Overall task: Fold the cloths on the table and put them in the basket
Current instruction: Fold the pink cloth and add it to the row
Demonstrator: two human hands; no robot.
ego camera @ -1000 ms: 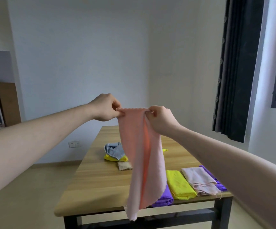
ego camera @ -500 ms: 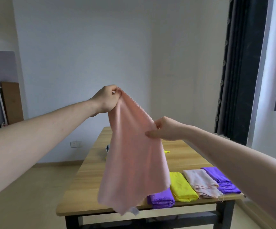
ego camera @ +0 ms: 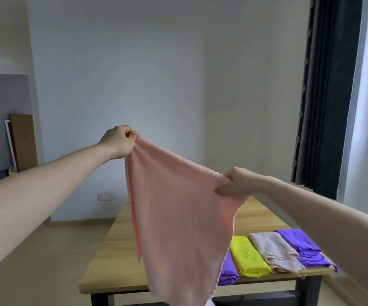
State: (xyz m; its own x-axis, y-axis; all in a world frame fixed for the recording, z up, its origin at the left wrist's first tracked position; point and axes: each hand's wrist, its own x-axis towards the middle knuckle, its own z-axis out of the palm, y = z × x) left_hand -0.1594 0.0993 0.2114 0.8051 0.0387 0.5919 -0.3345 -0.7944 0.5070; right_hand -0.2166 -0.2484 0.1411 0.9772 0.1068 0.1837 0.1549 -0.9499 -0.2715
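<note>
Head view: soft pink terry cloth (ego camera: 178, 217) held in the air above wooden table (ego camera: 116, 261), now spread wide from a narrow bunch a second ago. Left hand (ego camera: 119, 141) pinching upper corner; right hand (ego camera: 236, 182) pinching opposite corner, lower. Ready for first fold. No readable writing; basket unseen.

pink cloth (ego camera: 178, 217) looks soft, matt, w/ a nubby scalloped edge. surface (ego camera: 116, 250) is light wood-grain, smooth, slight sheen; legs dark matt, prob. metal. folded cloths: yellow cloth (ego camera: 248, 257) matt & fine, pale pink cloth (ego camera: 273, 250) thin w/ stitched hem, 2 purple cloths (ego camera: 300, 246) matt. curtain (ego camera: 326, 96) dark, heavy fabric.
</note>
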